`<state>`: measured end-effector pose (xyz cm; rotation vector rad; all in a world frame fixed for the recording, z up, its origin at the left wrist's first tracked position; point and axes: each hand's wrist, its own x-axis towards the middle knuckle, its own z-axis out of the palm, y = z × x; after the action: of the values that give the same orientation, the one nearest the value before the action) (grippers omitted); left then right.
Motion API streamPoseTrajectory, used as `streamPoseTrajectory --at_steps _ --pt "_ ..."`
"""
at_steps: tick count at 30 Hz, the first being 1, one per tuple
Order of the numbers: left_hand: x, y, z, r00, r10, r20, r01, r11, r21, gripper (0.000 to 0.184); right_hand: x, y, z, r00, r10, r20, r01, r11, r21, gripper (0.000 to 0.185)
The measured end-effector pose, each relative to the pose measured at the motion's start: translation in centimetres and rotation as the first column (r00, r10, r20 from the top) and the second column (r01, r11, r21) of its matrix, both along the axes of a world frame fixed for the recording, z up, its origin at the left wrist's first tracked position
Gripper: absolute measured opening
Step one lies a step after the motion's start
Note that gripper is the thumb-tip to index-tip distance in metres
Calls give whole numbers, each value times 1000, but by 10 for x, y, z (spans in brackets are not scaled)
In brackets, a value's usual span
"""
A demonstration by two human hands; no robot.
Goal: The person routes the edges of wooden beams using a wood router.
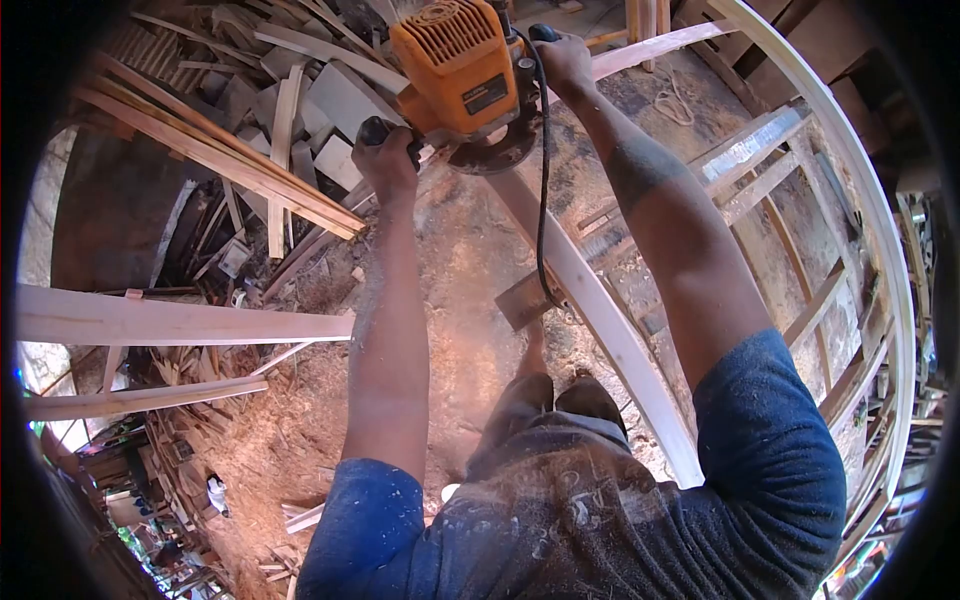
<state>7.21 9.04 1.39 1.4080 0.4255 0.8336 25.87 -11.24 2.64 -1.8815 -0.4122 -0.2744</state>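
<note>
Both my arms reach forward to an orange power tool (455, 70), a router with a round dark base, at the top centre. My left hand (387, 160) is wrapped round its dark left knob. Round the other handle, at the tool's right side, my right hand (563, 62) is closed. The router's base sits over a pale wooden piece (610, 330) that runs from under it down toward my right side. A black cord (544, 180) hangs from the tool past that wood. The bit is hidden beneath the base.
Long planks (220, 160) and piled offcuts (340, 100) lie at upper left. Pale beams (180, 320) jut in from the left. A curved wooden frame (885, 230) with slats stands at the right. Sawdust covers the floor (450, 290) around my legs.
</note>
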Motion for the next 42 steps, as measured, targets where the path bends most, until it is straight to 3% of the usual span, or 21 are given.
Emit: streamPoseTrajectory --at_steps 3,6,12,15,18,21,23,25,42 --pt "-3 -5 -3 1000 18 19 -19 998 54 9 4 -6 -12 999 13 31 -13 1000 -18 32" --pt "-8 -12 1 1000 -15 -18 14 997 -72 11 1 -12 -12 999 12 45 -8 997 -75 31" --pt "-14 -21 -2 995 -5 100 1 999 37 12 -1 -18 -18 996 24 85 -21 999 -33 32" --pt "-22 -28 1 999 8 54 -10 1000 29 12 -17 -24 -8 1000 9 -21 -8 999 46 31" --pt "-29 -40 9 1000 26 17 -26 1000 11 13 -16 -28 -12 998 13 60 -14 1000 5 31" --pt "-30 -37 0 999 37 27 -39 997 63 13 -31 -37 -4 998 29 -63 -26 999 44 32" --pt "-36 -41 0 1000 11 27 -12 999 46 13 -21 -39 -22 990 28 139 -29 1000 3 31" --pt "-43 -48 3 1000 -7 22 6 999 33 13 -19 -43 -28 973 34 227 -29 999 -27 31" --pt "-95 -108 1 999 -40 17 40 999 -7 13 -77 -112 -29 966 -10 258 56 983 -173 34"
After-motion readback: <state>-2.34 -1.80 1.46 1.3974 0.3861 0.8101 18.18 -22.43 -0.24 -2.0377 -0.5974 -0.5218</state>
